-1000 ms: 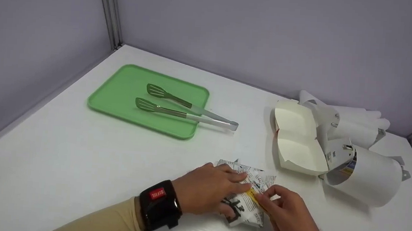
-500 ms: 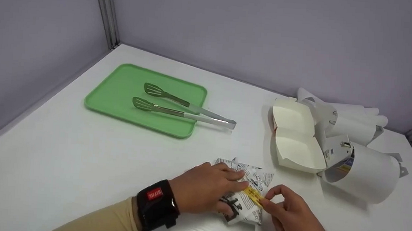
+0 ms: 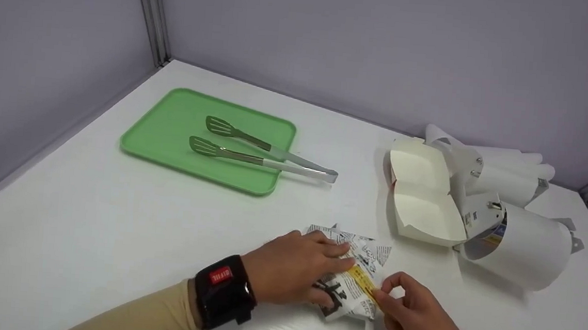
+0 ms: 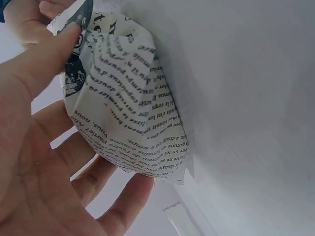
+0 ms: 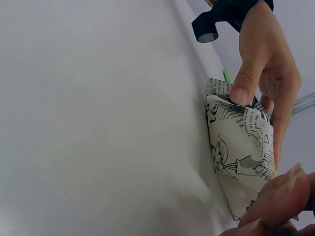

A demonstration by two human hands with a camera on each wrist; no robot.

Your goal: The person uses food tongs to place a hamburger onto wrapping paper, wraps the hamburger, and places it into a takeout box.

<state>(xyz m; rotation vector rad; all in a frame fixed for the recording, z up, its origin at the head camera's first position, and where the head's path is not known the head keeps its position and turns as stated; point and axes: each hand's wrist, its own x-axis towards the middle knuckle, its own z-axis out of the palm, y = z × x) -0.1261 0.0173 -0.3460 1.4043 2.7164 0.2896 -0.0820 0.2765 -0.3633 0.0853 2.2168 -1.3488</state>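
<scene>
OK, newsprint packet [image 3: 351, 290] at 5 o'clock in the head view; left hand [image 3: 291, 272] holds it between thumb and fingers (hiding its 9 o'clock side), right hand [image 3: 418, 312] pinches the lower end of the yellow strip [image 3: 361, 279]. From packet: open carton [image 3: 427, 216] near 1 o'clock, just beside white cylinders [image 3: 534, 249] toward 2–3; green tray [image 3: 159, 129] at 10, tongs [image 3: 293, 170] overhanging its edge.

The left hand [image 3: 292, 269] holds a newsprint packet [image 3: 351, 294] from its left; the right hand [image 3: 415, 316] pinches a yellow strip [image 3: 361, 280] toward its right. Beyond the packet, leftward, tongs [image 3: 243, 156] overlap a green tray [image 3: 162, 130]; rightward, an open carton [image 3: 425, 213].
</scene>
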